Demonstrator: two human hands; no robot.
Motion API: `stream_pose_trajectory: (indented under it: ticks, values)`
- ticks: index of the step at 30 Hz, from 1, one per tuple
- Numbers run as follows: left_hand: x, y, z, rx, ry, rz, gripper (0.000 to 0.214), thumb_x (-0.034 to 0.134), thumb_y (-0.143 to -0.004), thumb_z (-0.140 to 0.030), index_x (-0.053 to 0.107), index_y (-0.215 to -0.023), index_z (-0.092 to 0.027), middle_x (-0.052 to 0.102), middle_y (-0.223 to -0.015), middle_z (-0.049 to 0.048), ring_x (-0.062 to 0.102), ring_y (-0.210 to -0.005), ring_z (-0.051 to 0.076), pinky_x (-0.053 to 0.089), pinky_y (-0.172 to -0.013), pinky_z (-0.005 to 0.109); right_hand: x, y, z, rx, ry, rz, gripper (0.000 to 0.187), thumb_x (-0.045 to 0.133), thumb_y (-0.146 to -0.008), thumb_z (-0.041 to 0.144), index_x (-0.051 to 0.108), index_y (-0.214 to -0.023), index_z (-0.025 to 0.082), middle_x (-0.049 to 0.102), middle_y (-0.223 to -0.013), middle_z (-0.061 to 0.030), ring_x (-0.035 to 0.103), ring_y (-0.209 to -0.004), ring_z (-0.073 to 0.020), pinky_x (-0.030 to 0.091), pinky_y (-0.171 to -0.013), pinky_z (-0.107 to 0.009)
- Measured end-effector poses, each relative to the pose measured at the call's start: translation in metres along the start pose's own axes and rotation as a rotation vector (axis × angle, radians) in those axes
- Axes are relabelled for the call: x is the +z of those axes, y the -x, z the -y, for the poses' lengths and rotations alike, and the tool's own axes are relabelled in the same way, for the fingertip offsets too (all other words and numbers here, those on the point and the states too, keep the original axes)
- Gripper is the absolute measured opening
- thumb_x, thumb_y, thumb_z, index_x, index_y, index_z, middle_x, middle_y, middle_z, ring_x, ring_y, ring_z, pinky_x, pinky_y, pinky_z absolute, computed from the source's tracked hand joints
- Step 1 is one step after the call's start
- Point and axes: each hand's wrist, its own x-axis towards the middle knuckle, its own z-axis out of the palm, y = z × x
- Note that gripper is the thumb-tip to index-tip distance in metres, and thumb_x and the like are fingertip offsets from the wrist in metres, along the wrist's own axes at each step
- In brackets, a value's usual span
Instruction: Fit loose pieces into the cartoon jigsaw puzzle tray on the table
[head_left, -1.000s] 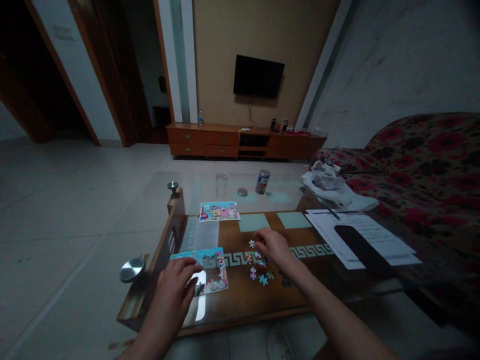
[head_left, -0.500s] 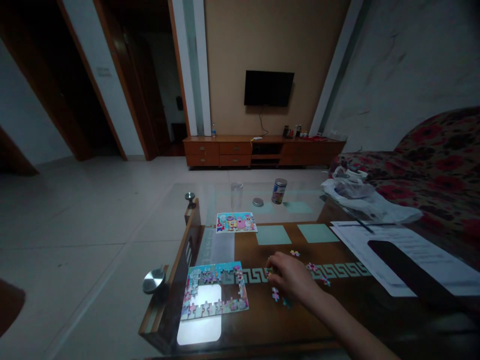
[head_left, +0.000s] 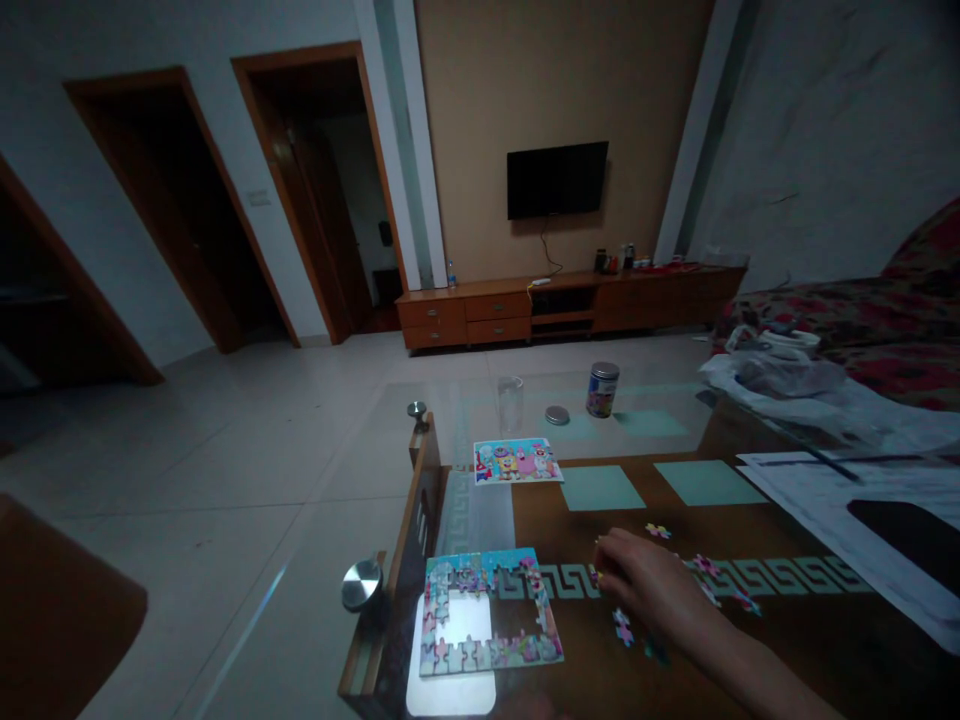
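My right hand (head_left: pixel 646 580) is over the table among the loose jigsaw pieces, its fingers closed in a pinch. A small jigsaw piece (head_left: pixel 595 575) shows at the fingertips, mostly hidden by them. Near that hand lie a pink and blue piece (head_left: pixel 622 627), a yellowish piece (head_left: pixel 658 531) and several others. To its left is the partly assembled puzzle (head_left: pixel 525 652), a frame of joined pieces around an open middle. A blurred, skin-coloured sliver at the bottom edge appears to be my left hand (head_left: pixel 525 707); its fingers cannot be made out.
On the glass table (head_left: pixel 585 690) stand a clear cup (head_left: pixel 511 405) and a printed tin (head_left: pixel 602 390), with a round lid (head_left: pixel 556 415) between them. A cartoon picture card (head_left: pixel 517 461) lies behind the puzzle. Papers (head_left: pixel 892 540) and a plastic bag (head_left: pixel 817 385) are at right.
The view has turned left, so the table and its things sit farther right. My right hand stays pinched among the pieces. A skin-coloured sliver has appeared at the bottom edge.
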Motion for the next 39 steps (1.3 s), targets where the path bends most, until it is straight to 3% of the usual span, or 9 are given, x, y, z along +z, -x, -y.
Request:
stream_pose_trajectory:
  ticks: [5,9,15,23,29,33,36,39]
  values:
    - [-0.053,0.024,0.025,-0.273,-0.259,-0.003,0.047,0.038,-0.087,-0.022,0.048,-0.133,-0.024,0.070,-0.108,0.0122,0.065,-0.101,0.030,0.050,-0.084,0.044,0.007,-0.001,-0.006,-0.008,-0.025,-0.006,0.011,0.052,-0.076,0.016,0.061,-0.076,0.022,0.064,-0.084,-0.0033,0.060,-0.078,-0.0194,0.035,-0.065,-0.029]
    - [-0.069,0.020,0.026,-0.340,-0.327,0.020,0.049,0.038,-0.088,-0.017,0.043,-0.136,-0.020,0.069,-0.110,0.0141,0.065,-0.103,0.029,0.050,-0.084,0.042,0.009,-0.001,-0.009,-0.024,-0.044,0.007,0.014,0.049,-0.077,0.016,0.061,-0.079,0.023,0.064,-0.085,-0.0034,0.060,-0.080,-0.0195,0.036,-0.067,-0.029]
    - [-0.061,0.011,0.024,-0.345,-0.343,0.044,0.052,0.037,-0.089,-0.016,0.037,-0.140,-0.019,0.069,-0.111,0.0145,0.065,-0.103,0.027,0.049,-0.084,0.038,0.004,0.002,-0.005,-0.015,-0.087,0.030,0.016,0.048,-0.078,0.015,0.062,-0.081,0.023,0.065,-0.088,-0.0042,0.061,-0.084,-0.0199,0.038,-0.071,-0.030]
    - [-0.057,0.012,0.031,-0.312,-0.329,-0.081,0.046,0.038,-0.087,-0.016,0.047,-0.132,-0.023,0.071,-0.102,0.0106,0.067,-0.096,0.024,0.048,-0.079,0.035,0.001,0.000,-0.009,-0.016,-0.057,-0.009,0.016,0.049,-0.079,0.016,0.065,-0.080,0.021,0.066,-0.086,-0.0040,0.061,-0.080,-0.0196,0.039,-0.069,-0.029]
    - [-0.060,0.018,0.037,-0.256,-0.336,-0.138,0.043,0.029,-0.092,-0.024,0.050,-0.129,-0.021,0.072,-0.097,0.0119,0.068,-0.091,0.028,0.049,-0.073,0.037,-0.029,0.000,-0.035,0.083,-0.095,-0.217,0.020,0.047,-0.084,0.019,0.068,-0.086,0.019,0.068,-0.089,-0.0057,0.061,-0.083,-0.0186,0.042,-0.074,-0.028]
    - [-0.052,0.026,0.037,-0.209,-0.283,-0.141,0.044,0.027,-0.092,-0.031,0.052,-0.127,-0.023,0.072,-0.099,0.0107,0.068,-0.091,0.028,0.050,-0.075,0.039,-0.049,0.007,-0.050,0.153,-0.020,-0.258,0.020,0.049,-0.083,0.017,0.069,-0.086,0.017,0.069,-0.091,-0.0069,0.062,-0.087,-0.0190,0.042,-0.079,-0.027]
    - [-0.033,0.036,0.032,-0.063,-0.131,-0.047,0.039,0.033,-0.090,-0.038,0.060,-0.117,-0.029,0.073,-0.098,0.0061,0.068,-0.091,0.025,0.051,-0.077,0.036,-0.057,0.016,-0.062,0.192,0.007,-0.254,0.021,0.049,-0.083,0.017,0.069,-0.086,0.018,0.069,-0.090,-0.0065,0.062,-0.087,-0.0186,0.041,-0.077,-0.026]
    - [-0.009,0.049,0.020,0.048,0.027,0.175,0.027,0.047,-0.087,-0.042,0.067,-0.101,-0.031,0.074,-0.091,0.0015,0.069,-0.084,0.023,0.053,-0.073,0.033,-0.061,0.025,-0.080,0.245,0.039,-0.238,0.019,0.051,-0.082,0.018,0.070,-0.086,0.019,0.070,-0.091,-0.0052,0.062,-0.087,-0.0182,0.041,-0.078,-0.025]
